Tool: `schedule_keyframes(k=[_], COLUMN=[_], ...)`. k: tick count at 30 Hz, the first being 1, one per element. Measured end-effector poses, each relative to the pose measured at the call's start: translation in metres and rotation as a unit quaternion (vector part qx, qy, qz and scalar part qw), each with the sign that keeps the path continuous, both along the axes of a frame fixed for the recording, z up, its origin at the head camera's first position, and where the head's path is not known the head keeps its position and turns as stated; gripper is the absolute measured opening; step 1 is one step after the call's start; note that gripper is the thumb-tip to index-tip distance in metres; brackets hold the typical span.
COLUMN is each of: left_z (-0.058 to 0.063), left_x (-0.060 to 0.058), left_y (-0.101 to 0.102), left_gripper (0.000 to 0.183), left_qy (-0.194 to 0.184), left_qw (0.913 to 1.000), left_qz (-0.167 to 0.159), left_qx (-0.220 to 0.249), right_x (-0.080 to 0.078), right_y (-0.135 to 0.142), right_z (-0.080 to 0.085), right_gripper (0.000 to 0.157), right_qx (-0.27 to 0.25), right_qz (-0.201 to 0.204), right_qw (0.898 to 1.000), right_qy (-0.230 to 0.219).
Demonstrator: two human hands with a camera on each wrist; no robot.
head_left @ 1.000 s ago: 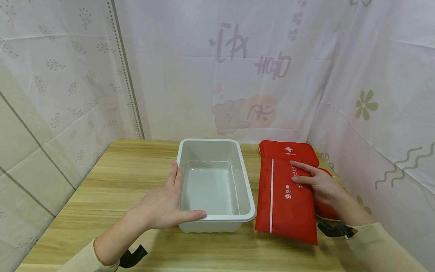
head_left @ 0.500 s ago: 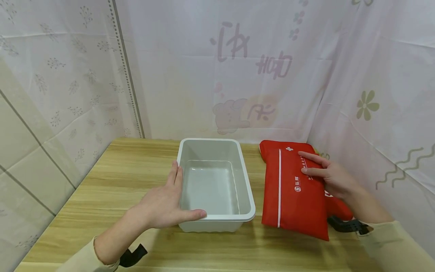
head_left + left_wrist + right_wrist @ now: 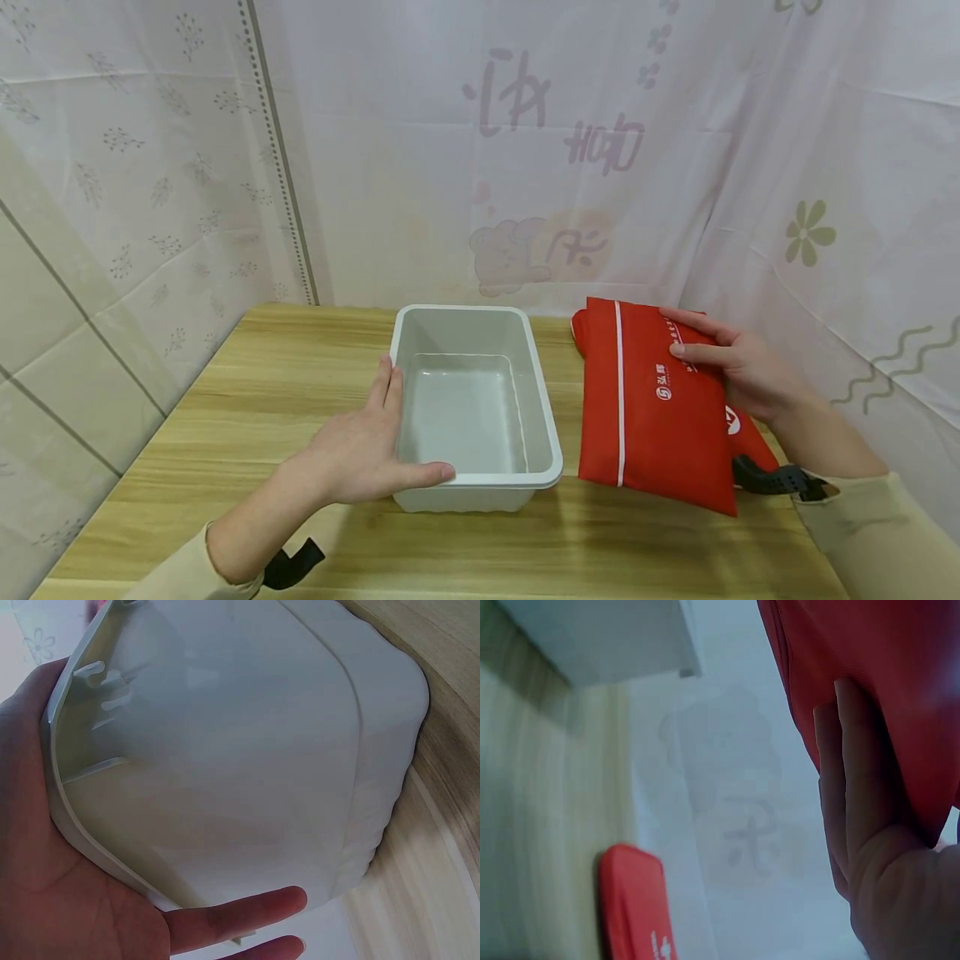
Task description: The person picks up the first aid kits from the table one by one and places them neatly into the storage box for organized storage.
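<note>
A pale grey-white plastic basin (image 3: 501, 481) stands on the wooden table with nothing inside. My left hand (image 3: 351, 460) rests at its near left corner, fingers straight along the outer left side and thumb lying over the front rim. In the left wrist view the fingers (image 3: 240, 919) reach along the basin's outer wall. To the right, my right hand (image 3: 757, 371) pinches a flat red zip pouch (image 3: 671, 442) by its right edge, thumb on top and other fingers underneath. White lettering and a white stripe mark this pouch. The right wrist view shows it raised above the table.
Behind the held pouch lies a red first-aid pouch (image 3: 634, 900) with a white cross, mostly hidden in the head view. Another red pouch (image 3: 753, 442) with a white logo lies under the right wrist. Printed curtains (image 3: 420, 208) hang around the wooden table (image 3: 247, 392).
My right hand has moved right and lifted the red pouch, which now covers most of the first-aid pouch behind it. The left hand and basin have stayed in place.
</note>
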State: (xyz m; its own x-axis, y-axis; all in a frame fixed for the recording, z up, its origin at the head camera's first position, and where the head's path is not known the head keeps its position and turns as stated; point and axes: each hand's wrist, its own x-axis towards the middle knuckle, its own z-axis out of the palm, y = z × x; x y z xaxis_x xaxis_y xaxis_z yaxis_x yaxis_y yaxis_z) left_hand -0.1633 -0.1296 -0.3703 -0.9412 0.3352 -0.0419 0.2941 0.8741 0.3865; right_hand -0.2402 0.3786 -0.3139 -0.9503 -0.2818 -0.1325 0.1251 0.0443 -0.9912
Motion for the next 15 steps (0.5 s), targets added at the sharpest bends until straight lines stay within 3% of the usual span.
schedule_keyframes(k=[7,15], left_z=[-0.001,-0.001], left_x=[0.0,-0.001], left_y=[0.0,0.0], left_gripper=[0.154,0.155], left_qy=[0.002,0.006], left_qw=[1.0,1.0], left_qz=[0.0,-0.003], left_qx=[0.003,0.005], right_x=[-0.004,-0.012], right_y=[-0.029,-0.068], right_z=[0.021,0.035], right_gripper=[0.054,0.053], right_qx=[-0.018,-0.005], right_qz=[0.027,0.003], right_qw=[0.999,1.0], right_qy=[-0.012,-0.004])
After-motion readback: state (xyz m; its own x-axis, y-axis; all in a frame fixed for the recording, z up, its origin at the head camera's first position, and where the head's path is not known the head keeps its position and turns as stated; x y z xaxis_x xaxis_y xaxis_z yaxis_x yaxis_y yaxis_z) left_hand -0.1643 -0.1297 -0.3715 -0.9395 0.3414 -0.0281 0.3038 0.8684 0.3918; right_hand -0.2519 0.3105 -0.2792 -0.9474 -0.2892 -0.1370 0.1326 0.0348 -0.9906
